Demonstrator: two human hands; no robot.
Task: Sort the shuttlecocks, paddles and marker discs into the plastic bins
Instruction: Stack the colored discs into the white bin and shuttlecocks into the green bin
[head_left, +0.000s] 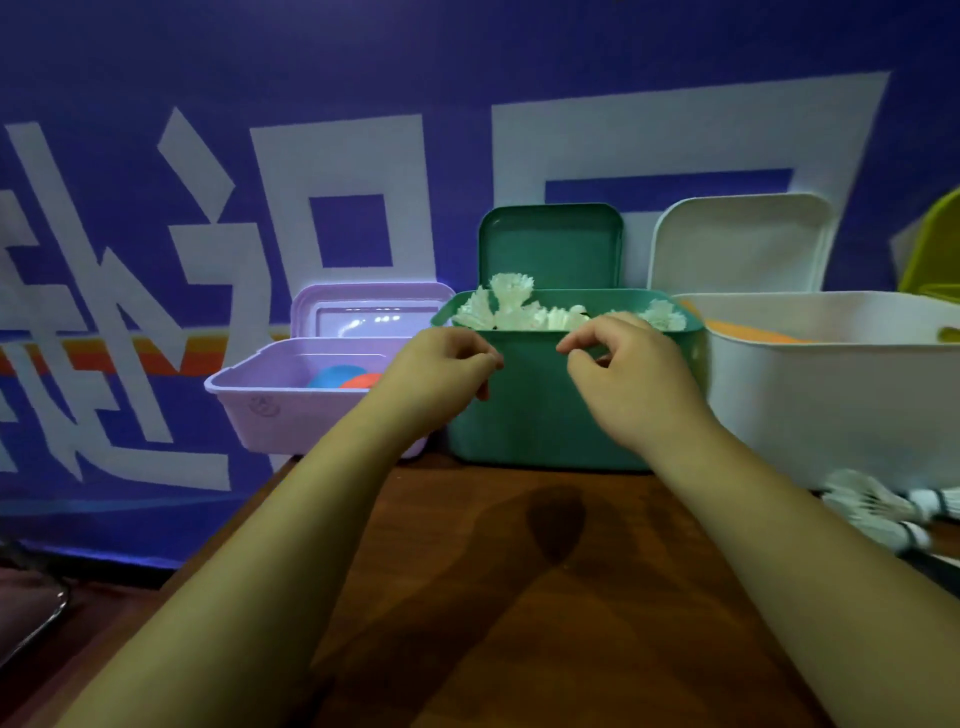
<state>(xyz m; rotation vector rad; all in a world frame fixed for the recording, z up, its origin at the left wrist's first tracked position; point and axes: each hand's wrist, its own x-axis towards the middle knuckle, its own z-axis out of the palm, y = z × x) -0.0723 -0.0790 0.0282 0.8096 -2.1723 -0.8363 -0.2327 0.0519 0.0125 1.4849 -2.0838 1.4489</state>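
Note:
Three lidless bins stand in a row at the back of the wooden table. The green bin in the middle is heaped with white shuttlecocks. To its left, the lilac bin holds a blue and an orange marker disc. On the right, the white bin shows something orange inside. My left hand and my right hand hover in front of the green bin's near rim, fingers loosely curled, holding nothing. A few loose shuttlecocks lie on the table at the right.
Each bin's lid leans upright behind it against a blue banner with white lettering: green lid, white lid, lilac lid. A yellow-green object shows at the right edge. The table's left edge drops off near the lilac bin.

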